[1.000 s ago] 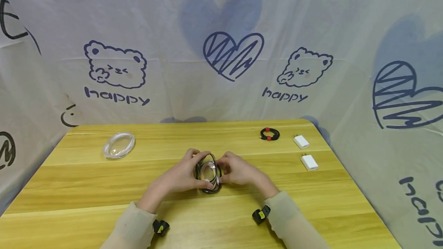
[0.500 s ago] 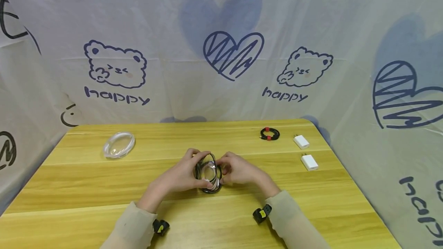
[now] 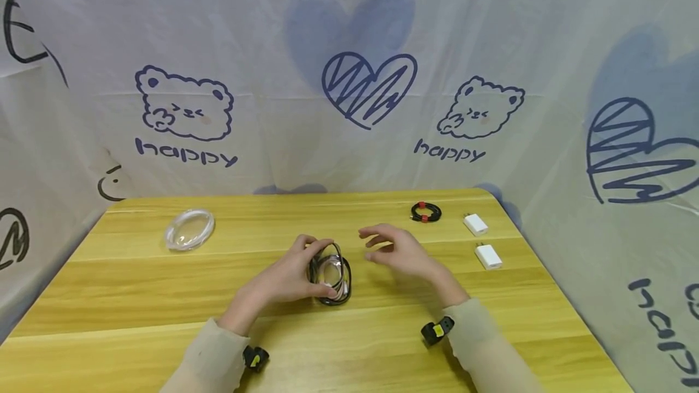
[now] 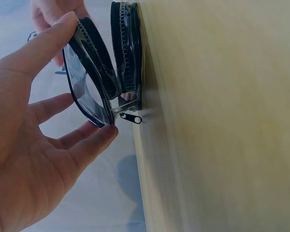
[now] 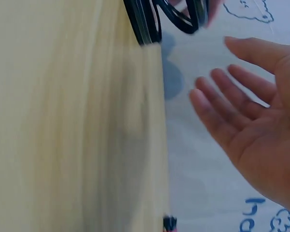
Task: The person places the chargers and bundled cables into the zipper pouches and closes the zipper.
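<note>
The round, clear plastic case with black zippered edges (image 3: pixel 335 302) stands on the yellow wood-grain table (image 3: pixel 327 350), near the middle and in front of the person. Its two zippered halves are spread apart at the top, and a small black zip pull (image 4: pixel 132 119) hangs at the lower end of the gap. The left hand (image 3: pixel 286 275) grasps one half between thumb and fingers; pale loops show within the case's outline, too small to identify. The right hand (image 3: pixel 401 253) is apart from the case, its fingers released, loosely spread and holding nothing. Towards the far left lies a coil of whitish, translucent cable (image 3: pixel 173 235); towards the far right, a coiled black cable with red ties (image 3: pixel 437 212) lies near two white block-shaped plug adapters (image 3: pixel 488 256).
</note>
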A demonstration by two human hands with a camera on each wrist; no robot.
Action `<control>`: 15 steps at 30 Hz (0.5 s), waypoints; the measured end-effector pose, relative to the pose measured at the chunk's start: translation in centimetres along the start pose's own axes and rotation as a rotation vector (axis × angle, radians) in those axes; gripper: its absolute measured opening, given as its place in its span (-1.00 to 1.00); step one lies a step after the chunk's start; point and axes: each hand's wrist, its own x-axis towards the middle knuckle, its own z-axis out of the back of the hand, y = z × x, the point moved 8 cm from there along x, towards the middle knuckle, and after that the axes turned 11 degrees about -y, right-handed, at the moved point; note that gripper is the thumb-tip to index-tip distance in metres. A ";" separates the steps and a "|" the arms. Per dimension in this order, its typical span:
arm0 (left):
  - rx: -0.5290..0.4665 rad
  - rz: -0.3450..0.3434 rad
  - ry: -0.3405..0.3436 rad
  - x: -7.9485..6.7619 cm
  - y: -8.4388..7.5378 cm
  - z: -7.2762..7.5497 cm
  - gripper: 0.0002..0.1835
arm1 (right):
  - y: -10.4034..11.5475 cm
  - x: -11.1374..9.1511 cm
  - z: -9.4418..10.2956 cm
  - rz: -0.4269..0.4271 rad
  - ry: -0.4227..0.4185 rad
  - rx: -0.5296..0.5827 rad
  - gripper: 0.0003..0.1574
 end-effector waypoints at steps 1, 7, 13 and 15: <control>0.000 0.000 -0.001 0.0 0.0 0.0 0.08 | -0.1 0.0 0.7 0.009 -0.031 0.004 -0.39; -0.004 -0.009 -0.004 -0.1 0.0 -0.1 0.09 | -1.1 -0.9 4.7 0.014 -0.152 -0.001 -0.42; 0.003 -0.024 -0.012 -0.1 -0.1 -0.2 0.09 | -2.4 -2.5 8.6 0.022 -0.224 -0.040 -0.42; 0.001 -0.024 -0.013 -0.1 -0.1 -0.2 0.08 | -3.0 -3.0 9.8 0.010 -0.240 -0.060 -0.42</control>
